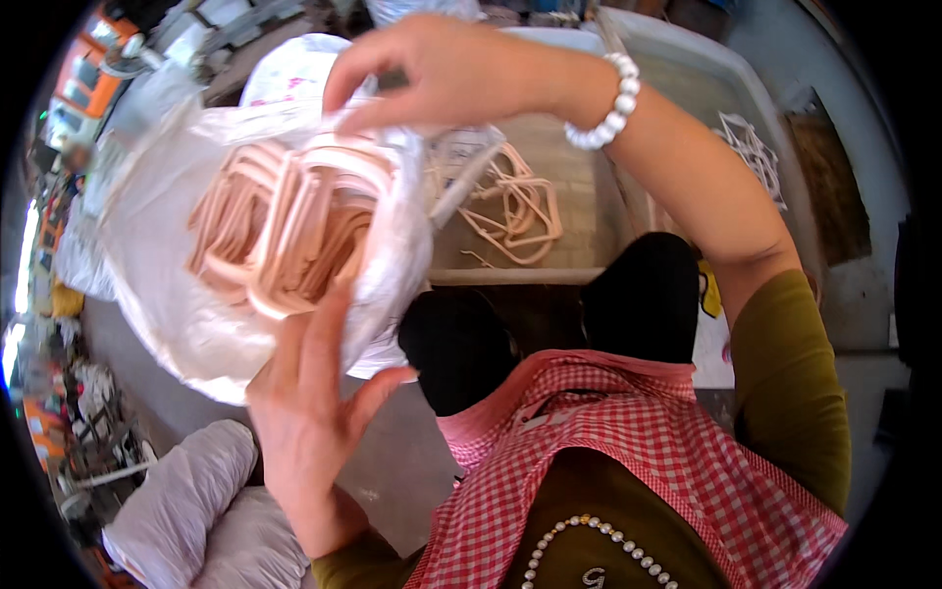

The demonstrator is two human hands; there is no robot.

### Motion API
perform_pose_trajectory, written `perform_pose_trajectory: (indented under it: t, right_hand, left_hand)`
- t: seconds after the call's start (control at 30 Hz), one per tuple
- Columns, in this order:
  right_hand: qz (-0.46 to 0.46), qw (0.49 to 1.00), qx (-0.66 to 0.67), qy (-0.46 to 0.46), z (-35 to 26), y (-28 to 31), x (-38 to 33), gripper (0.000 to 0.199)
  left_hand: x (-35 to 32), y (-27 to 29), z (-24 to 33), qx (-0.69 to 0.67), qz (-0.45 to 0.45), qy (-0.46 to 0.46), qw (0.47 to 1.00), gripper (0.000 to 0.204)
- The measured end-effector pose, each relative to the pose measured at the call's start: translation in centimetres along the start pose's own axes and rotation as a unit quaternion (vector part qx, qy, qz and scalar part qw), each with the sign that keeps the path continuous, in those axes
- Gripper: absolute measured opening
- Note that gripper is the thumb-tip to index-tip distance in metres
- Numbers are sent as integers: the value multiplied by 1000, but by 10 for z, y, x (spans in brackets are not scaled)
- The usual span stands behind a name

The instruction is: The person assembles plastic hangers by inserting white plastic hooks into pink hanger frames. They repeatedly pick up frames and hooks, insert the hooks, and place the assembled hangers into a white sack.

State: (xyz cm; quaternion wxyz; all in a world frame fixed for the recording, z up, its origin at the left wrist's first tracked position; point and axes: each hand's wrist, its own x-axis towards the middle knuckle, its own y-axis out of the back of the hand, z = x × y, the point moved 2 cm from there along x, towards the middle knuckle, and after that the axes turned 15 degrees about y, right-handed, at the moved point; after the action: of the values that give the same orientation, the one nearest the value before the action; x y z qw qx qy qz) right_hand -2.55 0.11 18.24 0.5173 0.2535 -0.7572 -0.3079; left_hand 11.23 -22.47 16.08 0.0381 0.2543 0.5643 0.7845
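Observation:
A large white plastic sack (147, 255) stands wide-mouthed at the left, filled with stacked pale pink plastic clothes hangers (270, 226). My right hand (432, 74), with a white bead bracelet at its wrist, reaches across to the sack's far rim. Its thumb and fingers curl together on the white plastic there, somewhat blurred. At the near side of the sack is my left hand (309, 412), open, thumb spread and fingers stretched toward the hangers. Its fingertips lie at the near edge of the hanger stack; whether they press on it I cannot tell.
Before my knees stands a pale shallow tub (589, 187) with several loose pink hangers (515, 211). White hangers (751, 157) lie in another tub (687, 44) at the right. Full white sacks (186, 491) rest on the floor at lower left. Cluttered goods line the far left.

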Motion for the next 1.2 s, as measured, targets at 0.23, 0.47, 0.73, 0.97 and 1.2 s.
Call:
perform_pose_trajectory:
  t: [0.23,0.47,0.73,0.97,1.2]
  right_hand:
    - [-115,932,-37,-342,113,-15,-223,18]
    - [-276,820,96,-492,148,-138,-391,25]
    - [-352,838,-8,-416,188,-286,-446,59]
    - [-360,862,-103,-342,218,-337,-435,76]
    - [-465,806,-59,-360,201,-324,-413,63]
  left_hand:
    - [-7,-53,69,-221,-70,-263,937,60]
    - [59,-219,120,-69,-353,-210,909,50]
    - [81,-292,94,-49,-484,-81,870,58]
    - [75,-313,101,-20,-423,-126,897,52]
    - [70,-326,90,31,-448,-90,889,50]
